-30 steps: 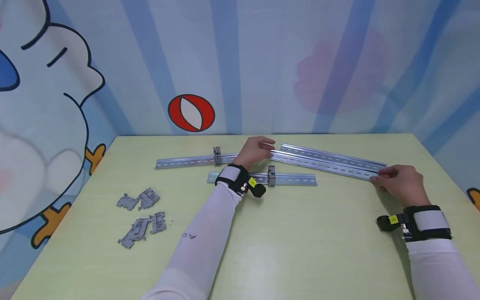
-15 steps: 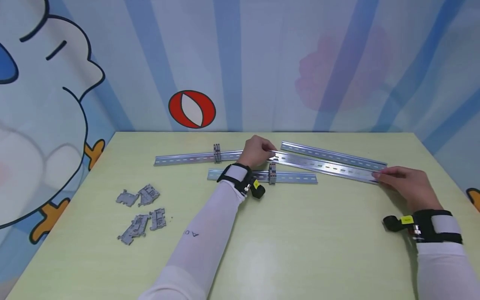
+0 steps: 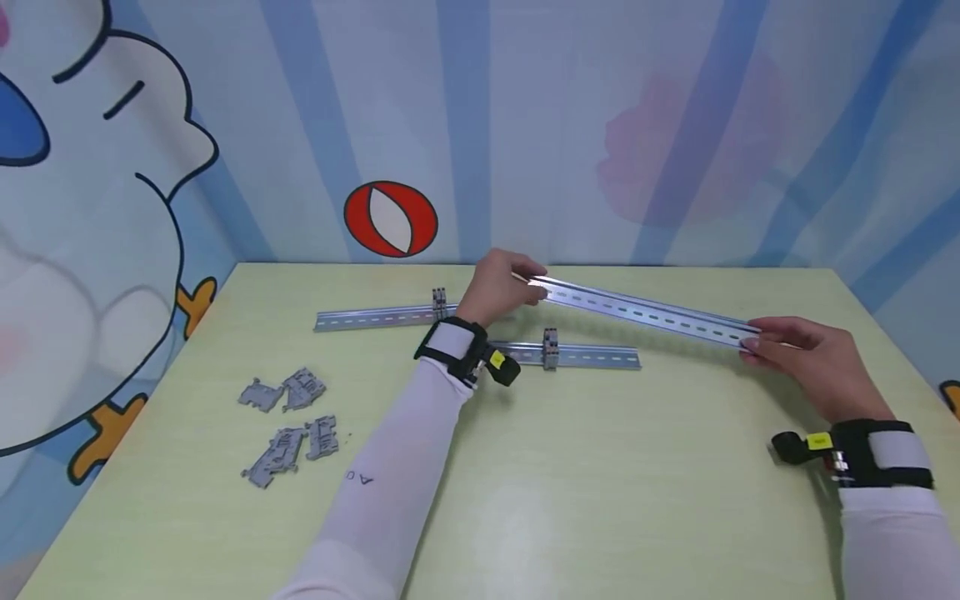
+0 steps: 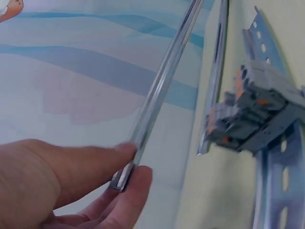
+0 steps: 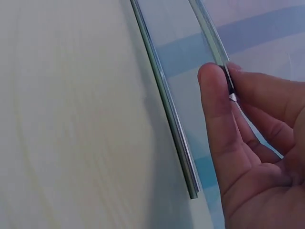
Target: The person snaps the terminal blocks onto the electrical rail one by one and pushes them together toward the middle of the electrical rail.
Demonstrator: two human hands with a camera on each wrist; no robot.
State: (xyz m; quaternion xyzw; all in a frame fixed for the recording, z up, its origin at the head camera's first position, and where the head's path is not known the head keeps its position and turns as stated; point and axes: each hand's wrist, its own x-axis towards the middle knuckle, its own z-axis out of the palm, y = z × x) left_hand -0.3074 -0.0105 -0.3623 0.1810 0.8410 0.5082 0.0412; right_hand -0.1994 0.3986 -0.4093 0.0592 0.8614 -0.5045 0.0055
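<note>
A slotted metal DIN rail [image 3: 645, 312] is held up off the table at a slant, its left end higher in the head view. My left hand [image 3: 497, 286] pinches its left end between thumb and fingers. At the other end, my right hand [image 3: 813, 358] pinches the rail tip. Beneath the lifted rail a second bare rail [image 5: 167, 100] lies on the table, mostly hidden in the head view. Another rail [image 3: 367, 319] carries grey terminal blocks [image 3: 439, 303], partly behind my left hand. A nearer rail [image 3: 600, 357] also bears terminal blocks [image 3: 551, 348].
Several loose grey terminal blocks lie at the left of the table, in a back group [image 3: 303, 389] and a front group [image 3: 283, 450]. A printed curtain [image 3: 525, 133] stands along the table's back edge.
Both hands have lifted the front rail from beside the other bare rail and raised it, tilting it on the way. My left hand has gone up with its end. The terminal blocks have not moved.
</note>
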